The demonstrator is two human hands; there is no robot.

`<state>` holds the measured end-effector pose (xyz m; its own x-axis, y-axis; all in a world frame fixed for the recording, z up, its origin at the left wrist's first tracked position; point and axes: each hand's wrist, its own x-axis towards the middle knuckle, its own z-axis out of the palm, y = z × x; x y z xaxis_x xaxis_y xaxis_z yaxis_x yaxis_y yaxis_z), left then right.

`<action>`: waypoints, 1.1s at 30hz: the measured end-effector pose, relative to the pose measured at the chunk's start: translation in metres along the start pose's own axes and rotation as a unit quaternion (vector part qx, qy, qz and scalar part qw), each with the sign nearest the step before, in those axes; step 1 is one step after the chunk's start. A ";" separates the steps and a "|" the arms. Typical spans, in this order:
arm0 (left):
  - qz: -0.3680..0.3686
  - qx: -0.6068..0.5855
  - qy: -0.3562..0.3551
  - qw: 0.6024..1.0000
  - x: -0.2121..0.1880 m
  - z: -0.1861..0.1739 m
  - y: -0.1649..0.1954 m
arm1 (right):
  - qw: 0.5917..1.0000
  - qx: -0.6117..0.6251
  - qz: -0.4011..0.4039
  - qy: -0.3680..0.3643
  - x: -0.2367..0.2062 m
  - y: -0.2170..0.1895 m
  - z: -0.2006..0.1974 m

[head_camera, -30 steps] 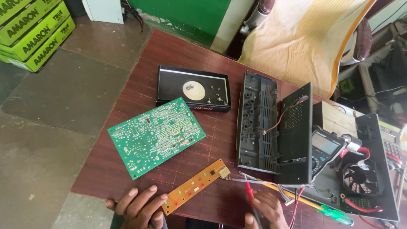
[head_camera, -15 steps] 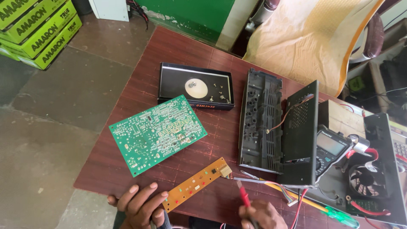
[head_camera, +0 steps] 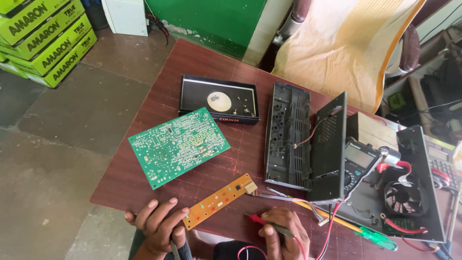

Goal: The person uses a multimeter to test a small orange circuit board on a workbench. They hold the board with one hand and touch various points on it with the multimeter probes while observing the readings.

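The left hand (head_camera: pixel 159 224) is resting at the near edge of the dark red bench (head_camera: pixel 192 62), its fingers (head_camera: pixel 149 214) curling closed around a dark probe handle (head_camera: pixel 174 248) that is poking down between them, and its fingertips are lying just beside the left end of the narrow orange circuit strip (head_camera: pixel 219 201). That strip is lying flat and slanted on the bench between the two hands, with a pale connector at its upper right end. The right hand (head_camera: pixel 285 233) is sitting at the near edge too, its fingers closing on a red-tipped probe (head_camera: pixel 262 222) whose point is aiming leftward toward the orange strip but is stopping just short of it, not touching. Red and black leads are running from the hands up to a dark multimeter (head_camera: pixel 357 163) that is standing on the right, propped against an opened black casing (head_camera: pixel 308 139). A green circuit board (head_camera: pixel 178 144) is lying solder side up to the left of the casing, well apart from both hands, and a shallow black tray lid (head_camera: pixel 197 94) with a pale disc inside is sitting behind it. A green-handled screwdriver (head_camera: pixel 370 235) is lying to the right of the right hand, near a black panel carrying a round fan (head_camera: pixel 404 197). Green cartons (head_camera: pixel 43 38) are stacked on the floor at the far left.
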<state>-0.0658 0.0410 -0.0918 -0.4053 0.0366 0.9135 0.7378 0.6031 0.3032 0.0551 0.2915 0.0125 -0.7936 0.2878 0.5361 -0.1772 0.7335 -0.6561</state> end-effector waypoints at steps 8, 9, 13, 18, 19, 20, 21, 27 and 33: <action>0.004 0.001 -0.008 1.000 0.001 -0.002 -0.002 | 0.999 0.036 -0.018 0.031 0.012 -0.013 -0.001; 0.004 0.002 -0.001 1.000 0.002 0.000 -0.003 | 0.998 0.039 -0.017 0.041 0.012 -0.011 0.001; -0.009 0.004 0.001 1.000 0.000 0.001 0.000 | 0.997 -0.008 0.068 -0.036 0.002 0.006 -0.003; -0.026 0.005 0.037 0.999 -0.002 0.006 0.003 | 0.998 -0.005 0.041 -0.041 -0.015 0.033 -0.008; -0.016 0.006 0.040 0.999 -0.002 0.008 0.000 | 0.997 -0.021 0.051 -0.054 -0.020 0.037 -0.008; -0.005 0.007 0.043 0.999 -0.003 0.011 -0.001 | 0.997 -0.001 0.048 -0.062 -0.022 0.044 -0.010; -0.012 0.004 0.068 0.998 -0.003 0.015 -0.003 | 0.996 0.019 0.044 -0.069 -0.022 0.051 -0.012; 0.023 0.014 0.152 0.988 -0.006 0.031 -0.013 | 0.988 -0.026 -0.095 -0.123 -0.024 0.090 -0.025; 0.028 0.026 0.140 0.989 -0.012 0.029 -0.015 | 0.985 -0.068 -0.075 -0.142 -0.029 0.089 -0.030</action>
<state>-0.0875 0.0548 -0.1153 -0.1939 -0.1471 0.9699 0.7227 0.6471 0.2426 0.0804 0.3670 -0.0454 -0.8986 0.0011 0.4388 -0.2397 0.8364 -0.4929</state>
